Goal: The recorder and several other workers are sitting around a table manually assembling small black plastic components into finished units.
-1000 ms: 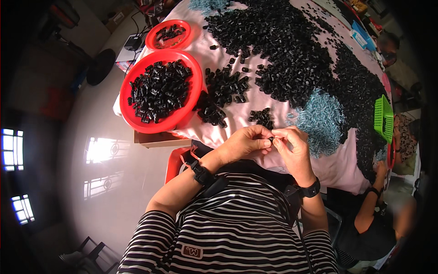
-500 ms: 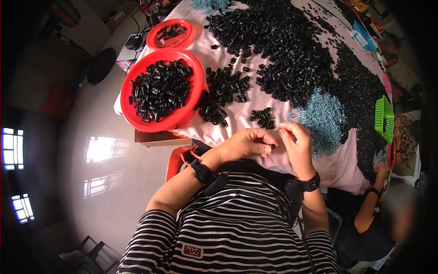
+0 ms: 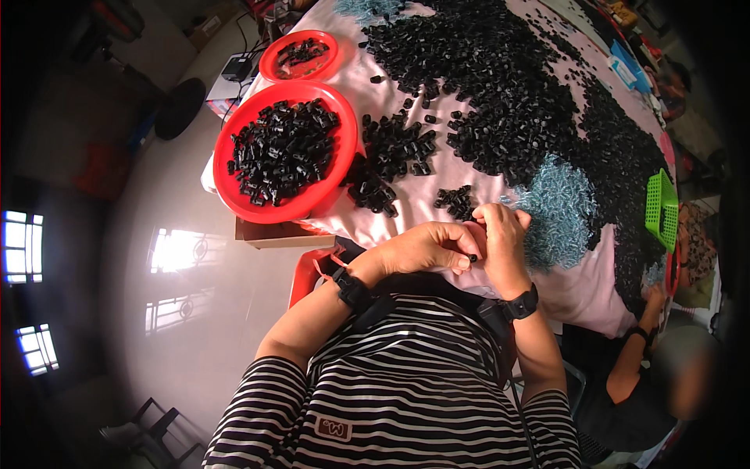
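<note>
My left hand [image 3: 428,248] pinches a small black plastic part [image 3: 473,258] between thumb and fingertips, close to the table's front edge. Right beside it, my right hand [image 3: 502,241] is closed, its fingers curled downward at the near edge of a little heap of small black pieces [image 3: 454,201]. Whatever sits in those right fingertips is hidden. Just to the right of this hand spreads a pile of pale blue, thin, screw-like pieces [image 3: 556,205]. Larger black plastic parts [image 3: 394,144] lie loosely grouped beyond the little heap, to the left.
A red basin [image 3: 345,125] heaped with black parts stands at the left table edge, with a smaller red dish [image 3: 332,43] behind it. A mass of black parts [image 3: 508,109] covers the far cloth. At right are a green basket [image 3: 662,211] and a co-worker's arm [image 3: 637,344].
My right hand has moved left and its fingers have curled down by the little heap. My left hand still pinches the black part. The whole view has shifted slightly.
</note>
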The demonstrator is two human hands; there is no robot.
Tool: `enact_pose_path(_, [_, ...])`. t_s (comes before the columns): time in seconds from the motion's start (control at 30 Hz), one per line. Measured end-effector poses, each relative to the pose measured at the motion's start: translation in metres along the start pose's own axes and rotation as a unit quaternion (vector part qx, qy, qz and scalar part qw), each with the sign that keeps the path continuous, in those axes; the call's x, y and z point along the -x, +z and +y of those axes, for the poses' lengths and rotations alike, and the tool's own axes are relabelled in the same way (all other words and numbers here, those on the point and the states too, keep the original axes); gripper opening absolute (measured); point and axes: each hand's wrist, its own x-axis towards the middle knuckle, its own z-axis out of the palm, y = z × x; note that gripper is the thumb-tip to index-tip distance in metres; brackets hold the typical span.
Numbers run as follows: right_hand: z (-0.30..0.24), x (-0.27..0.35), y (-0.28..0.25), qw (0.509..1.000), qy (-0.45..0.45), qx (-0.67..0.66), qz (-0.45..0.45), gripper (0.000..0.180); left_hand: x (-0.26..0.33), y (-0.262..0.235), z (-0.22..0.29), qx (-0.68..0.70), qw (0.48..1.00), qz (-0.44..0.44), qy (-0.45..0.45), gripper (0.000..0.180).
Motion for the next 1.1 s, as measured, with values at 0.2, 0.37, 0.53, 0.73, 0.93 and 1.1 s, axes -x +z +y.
enact_pose_path(0.2, [0.001, -0.001, 0.003, 1.0, 0.002, 0.001, 0.008, 0.02, -0.002, -0.002, -0.003, 0.0, 1.0, -0.008, 0.01, 0.016])
enact_pose_path(0.37, [0.0, -0.002, 0.0, 1.0, -0.001, 0.011, -0.002, 0.019, -0.003, -0.005, -0.007, 0.022, 0.999, -0.023, 0.021, 0.016])
enact_pose_path(0.53, [0.003, 0.002, 0.003, 0.999, -0.009, 0.018, 0.027, 0.018, -0.001, -0.003, -0.004, 0.091, 0.996, 0.013, -0.021, 0.017])
enact_pose_path(0.73, [0.002, 0.0, 0.002, 1.0, -0.007, 0.015, 0.014, 0.018, -0.001, -0.007, -0.007, 0.103, 0.994, 0.017, 0.013, 0.017])
enact_pose_path(0.93, [0.005, 0.0, 0.002, 1.0, -0.001, 0.009, 0.006, 0.018, 0.001, -0.001, -0.003, 0.073, 0.997, 0.028, -0.008, 0.018])
enact_pose_path(1.1, [0.005, 0.001, 0.002, 1.0, -0.019, 0.021, 0.01, 0.016, 0.003, 0.003, 0.001, 0.083, 0.996, 0.026, -0.004, 0.019])
